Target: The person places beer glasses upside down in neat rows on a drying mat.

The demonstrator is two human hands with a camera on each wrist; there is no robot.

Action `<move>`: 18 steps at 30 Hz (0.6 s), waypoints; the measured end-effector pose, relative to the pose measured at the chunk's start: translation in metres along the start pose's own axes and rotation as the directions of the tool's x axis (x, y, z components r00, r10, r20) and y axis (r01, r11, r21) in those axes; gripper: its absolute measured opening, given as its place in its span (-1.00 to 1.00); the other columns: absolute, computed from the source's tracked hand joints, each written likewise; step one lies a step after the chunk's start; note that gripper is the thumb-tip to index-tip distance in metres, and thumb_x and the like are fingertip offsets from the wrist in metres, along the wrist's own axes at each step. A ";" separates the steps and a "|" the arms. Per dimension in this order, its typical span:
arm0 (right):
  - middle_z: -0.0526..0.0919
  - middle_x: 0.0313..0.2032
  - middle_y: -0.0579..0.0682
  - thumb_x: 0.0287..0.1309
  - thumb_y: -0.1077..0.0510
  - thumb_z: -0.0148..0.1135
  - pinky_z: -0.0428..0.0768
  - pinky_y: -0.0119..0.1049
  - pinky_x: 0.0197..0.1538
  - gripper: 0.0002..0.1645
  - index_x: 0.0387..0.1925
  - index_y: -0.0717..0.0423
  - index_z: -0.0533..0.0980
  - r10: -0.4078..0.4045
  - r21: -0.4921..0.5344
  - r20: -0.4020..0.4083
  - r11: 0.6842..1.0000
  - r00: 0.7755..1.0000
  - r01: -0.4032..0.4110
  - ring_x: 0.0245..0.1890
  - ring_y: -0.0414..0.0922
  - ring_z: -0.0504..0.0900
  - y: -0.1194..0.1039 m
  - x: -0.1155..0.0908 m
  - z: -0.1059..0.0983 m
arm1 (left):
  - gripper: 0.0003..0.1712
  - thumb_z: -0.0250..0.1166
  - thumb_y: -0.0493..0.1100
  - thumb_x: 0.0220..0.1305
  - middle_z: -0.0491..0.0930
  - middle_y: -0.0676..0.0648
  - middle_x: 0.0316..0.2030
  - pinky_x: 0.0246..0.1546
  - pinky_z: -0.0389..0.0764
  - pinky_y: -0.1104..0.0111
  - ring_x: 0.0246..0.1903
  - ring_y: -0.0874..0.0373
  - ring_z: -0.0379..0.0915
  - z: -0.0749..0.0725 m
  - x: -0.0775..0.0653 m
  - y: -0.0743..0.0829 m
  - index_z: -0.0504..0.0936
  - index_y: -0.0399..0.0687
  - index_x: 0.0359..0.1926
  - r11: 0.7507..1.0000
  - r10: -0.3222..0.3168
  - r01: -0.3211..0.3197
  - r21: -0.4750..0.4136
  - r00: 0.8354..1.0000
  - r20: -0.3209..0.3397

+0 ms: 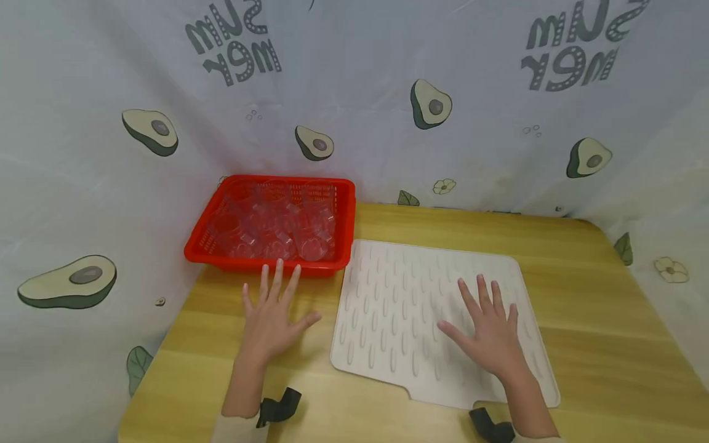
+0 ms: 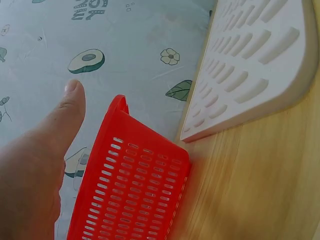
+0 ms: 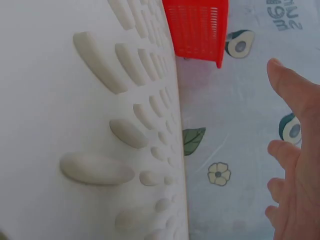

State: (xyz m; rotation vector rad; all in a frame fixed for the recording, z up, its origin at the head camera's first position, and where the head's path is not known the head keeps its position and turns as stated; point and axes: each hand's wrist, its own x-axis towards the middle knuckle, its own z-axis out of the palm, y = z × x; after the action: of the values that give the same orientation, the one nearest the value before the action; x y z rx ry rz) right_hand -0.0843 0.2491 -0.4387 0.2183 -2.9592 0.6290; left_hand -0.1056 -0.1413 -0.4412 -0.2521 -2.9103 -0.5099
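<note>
My left hand is spread with straight fingers, its fingertips just in front of a red plastic basket. Several clear plastic cups with handles lie inside that basket. Over the right part of a white ridged drying mat, my right hand is also spread and holds nothing. In the left wrist view the thumb shows beside the basket's slotted wall. The right wrist view has the hand at the right side, above the mat's raised ridges.
Everything stands on a wooden table. A white curtain printed with avocados hangs behind and at both sides. The basket sits at the back left, close to the mat's far left corner. Dark wrist straps show at both sleeves.
</note>
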 end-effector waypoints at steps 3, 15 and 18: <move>-0.22 0.50 0.27 0.18 -0.36 0.15 -0.35 0.49 0.23 0.10 0.55 -0.10 -0.12 -0.007 0.005 0.006 1.000 1.000 0.007 0.48 0.19 -0.45 -0.002 0.001 0.003 | 0.09 0.23 0.42 0.11 -0.26 -0.13 0.53 0.27 -0.43 -0.33 0.48 -0.20 -0.48 0.000 -0.001 -0.002 0.00 0.16 0.54 1.000 -0.019 0.019 0.001 1.000 0.018; -0.07 0.48 0.30 0.15 -0.30 0.24 -0.22 0.50 0.23 0.04 0.49 0.08 0.09 -0.039 0.055 0.041 0.998 0.998 0.037 0.47 0.25 -0.24 -0.004 0.000 0.005 | 0.08 0.18 0.39 0.17 -0.22 -0.20 0.52 0.23 -0.44 -0.37 0.47 -0.22 -0.47 -0.022 0.011 -0.023 -0.06 0.08 0.55 0.998 -0.064 0.064 -0.002 0.998 0.007; -0.03 0.47 0.30 0.14 -0.27 0.26 -0.20 0.50 0.22 0.04 0.49 0.08 0.10 -0.053 0.058 0.030 0.997 0.998 0.052 0.47 0.25 -0.20 -0.004 0.000 0.006 | 0.07 0.15 0.39 0.20 -0.20 -0.20 0.52 0.23 -0.47 -0.36 0.47 -0.22 -0.45 -0.028 0.017 -0.032 -0.07 0.06 0.55 0.997 -0.078 0.077 -0.019 0.997 -0.022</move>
State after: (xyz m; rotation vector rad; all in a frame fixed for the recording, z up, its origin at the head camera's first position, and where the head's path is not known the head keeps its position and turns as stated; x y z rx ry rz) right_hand -0.0842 0.2431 -0.4427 0.3130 -2.9572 0.7110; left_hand -0.1241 -0.1785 -0.4225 -0.1354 -2.9042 -0.5473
